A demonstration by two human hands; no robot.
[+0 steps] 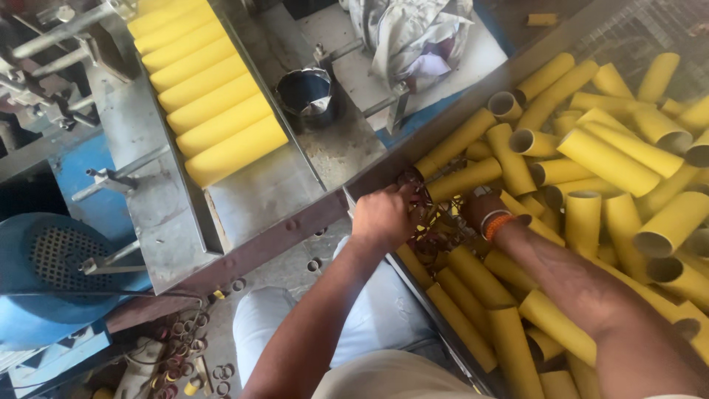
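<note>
My left hand (pixel 382 216) rests at the rim of a bin (pixel 413 277) full of yellow cardboard tubes (pixel 613 159), its fingers curled over a tangle of brown rings or wire at the bin's corner. My right hand (pixel 481 207), with an orange band at the wrist, is pushed down among the tubes beside it; its fingers are hidden. Several more yellow tubes (pixel 214 111) lie side by side on a sloped metal tray (pixel 262 188) to the left.
A dark metal cup (pixel 306 92) stands on the machine bed beside crumpled cloth (pixel 413 37). A blue motor housing (pixel 52 273) sits lower left. Small rings (pixel 185 340) litter the floor by my knees.
</note>
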